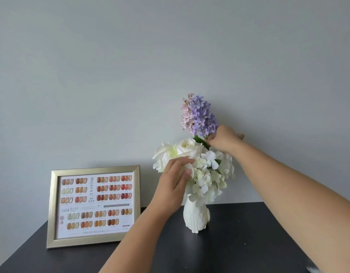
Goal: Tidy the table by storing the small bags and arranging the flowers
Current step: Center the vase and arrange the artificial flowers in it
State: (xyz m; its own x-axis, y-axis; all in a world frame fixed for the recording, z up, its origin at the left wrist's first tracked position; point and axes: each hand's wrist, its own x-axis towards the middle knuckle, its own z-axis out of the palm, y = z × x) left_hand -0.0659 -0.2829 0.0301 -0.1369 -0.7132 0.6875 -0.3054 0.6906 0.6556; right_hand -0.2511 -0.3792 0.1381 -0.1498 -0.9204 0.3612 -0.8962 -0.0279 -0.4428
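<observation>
A white ribbed vase stands on the dark table and holds a bunch of white flowers. Above them rises a purple and pink flower spike. My right hand is pinched on the spike's green stem just under the blossoms, beside the white roses. My left hand rests against the left side of the white bunch, fingers curled around some petals. No small bags are in view.
A gold picture frame with a nail-colour chart leans against the grey wall to the left of the vase. The table's left edge runs diagonally at the lower left. A small pale object shows at the bottom right.
</observation>
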